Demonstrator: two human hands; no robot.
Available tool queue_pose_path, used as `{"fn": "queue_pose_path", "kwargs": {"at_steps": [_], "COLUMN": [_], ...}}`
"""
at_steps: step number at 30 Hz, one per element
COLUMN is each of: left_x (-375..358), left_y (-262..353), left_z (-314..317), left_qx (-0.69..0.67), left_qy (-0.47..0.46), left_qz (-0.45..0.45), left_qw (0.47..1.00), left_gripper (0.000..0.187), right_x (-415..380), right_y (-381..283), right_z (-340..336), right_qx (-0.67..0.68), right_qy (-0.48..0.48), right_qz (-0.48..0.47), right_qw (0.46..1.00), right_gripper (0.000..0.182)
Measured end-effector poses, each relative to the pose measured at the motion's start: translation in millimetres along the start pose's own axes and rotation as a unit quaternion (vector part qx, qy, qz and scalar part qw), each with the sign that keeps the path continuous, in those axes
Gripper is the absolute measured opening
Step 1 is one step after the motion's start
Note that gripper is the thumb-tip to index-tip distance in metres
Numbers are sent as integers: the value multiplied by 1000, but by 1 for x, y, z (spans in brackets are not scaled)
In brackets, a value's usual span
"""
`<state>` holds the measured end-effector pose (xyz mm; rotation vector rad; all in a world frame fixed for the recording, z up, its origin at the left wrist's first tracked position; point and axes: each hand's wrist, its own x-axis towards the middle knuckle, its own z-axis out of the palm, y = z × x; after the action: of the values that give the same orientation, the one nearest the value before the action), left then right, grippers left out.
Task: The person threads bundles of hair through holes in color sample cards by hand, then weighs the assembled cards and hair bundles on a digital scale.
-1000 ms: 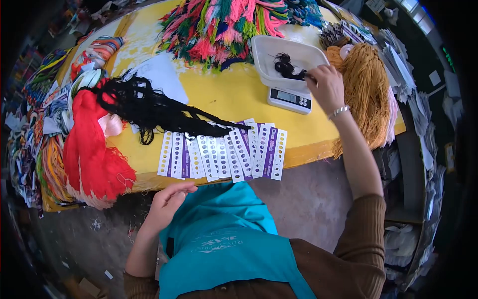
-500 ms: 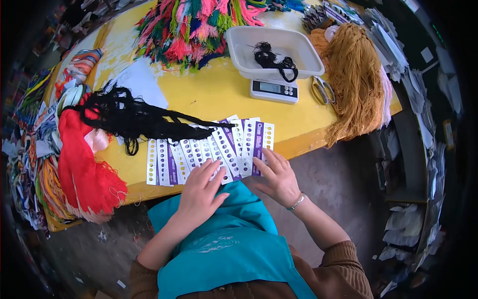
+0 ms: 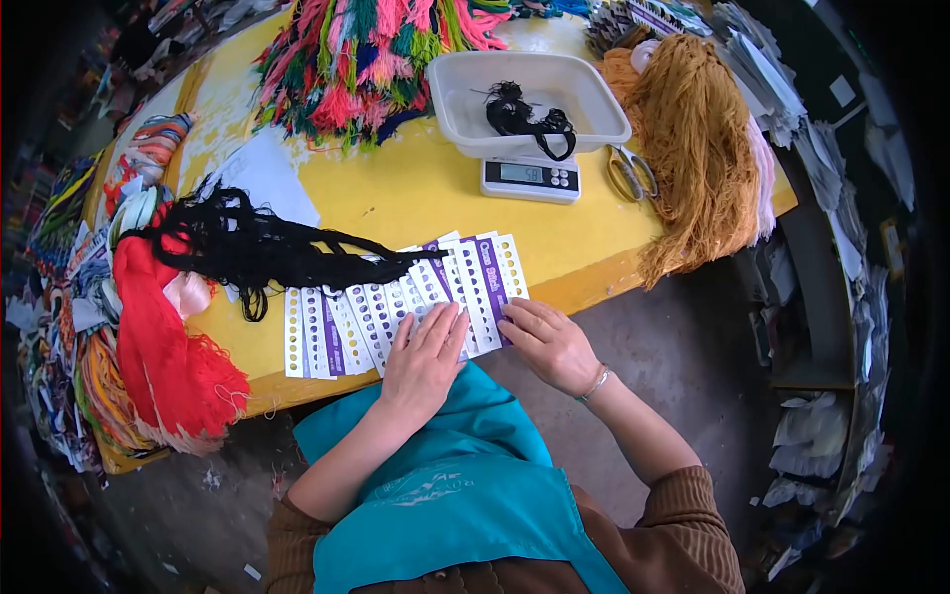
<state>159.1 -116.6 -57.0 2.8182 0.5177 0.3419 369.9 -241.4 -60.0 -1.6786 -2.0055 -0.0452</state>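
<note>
A fanned row of white and purple punched cards (image 3: 346, 342), printed "Cross Stitch", lies along the table's near edge. My left hand (image 3: 424, 361) rests flat on the middle of the row, its fingers stretched out. At the right end, the fingertips of my right hand (image 3: 556, 348) touch the outermost card's lower edge; they are extended, and its thumb is hidden. A long hank of black thread (image 3: 267, 243) lies loosely over the cards' upper ends and stretches left. Neither hand touches it.
On the yellow table (image 3: 396, 188), a white plastic tray (image 3: 450, 99) holding black thread sits on a digital scale (image 3: 532, 178). Scissors (image 3: 630, 173) and a brown thread hank (image 3: 698, 148) are at right. Red thread (image 3: 168, 337) hangs at left; multicoloured thread (image 3: 366, 59) lies behind.
My left hand has moved right across the cards and its fingers have come closer together. My right hand's fingers have also drawn together at the right end. The view has shifted slightly.
</note>
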Motion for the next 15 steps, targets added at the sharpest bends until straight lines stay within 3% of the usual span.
{"fn": "queue_pose_path", "kwargs": {"at_steps": [6,11,15], "left_x": [2,4,2], "left_y": [3,5,6], "left_z": [-8,-18,-31], "left_qx": [-37,-62,-71], "left_qy": [-24,4,23], "left_qz": [-15,-22,-24], "left_qw": [999,998,997], "left_gripper": [65,60,56], "right_x": [12,69,109], "right_y": [9,77,123], "right_z": [-20,-51,-44], "right_qx": [21,-203,-257], "right_qy": [22,239,249], "right_qz": [43,112,84], "right_qw": [999,943,930], "right_gripper": [39,35,31]}}
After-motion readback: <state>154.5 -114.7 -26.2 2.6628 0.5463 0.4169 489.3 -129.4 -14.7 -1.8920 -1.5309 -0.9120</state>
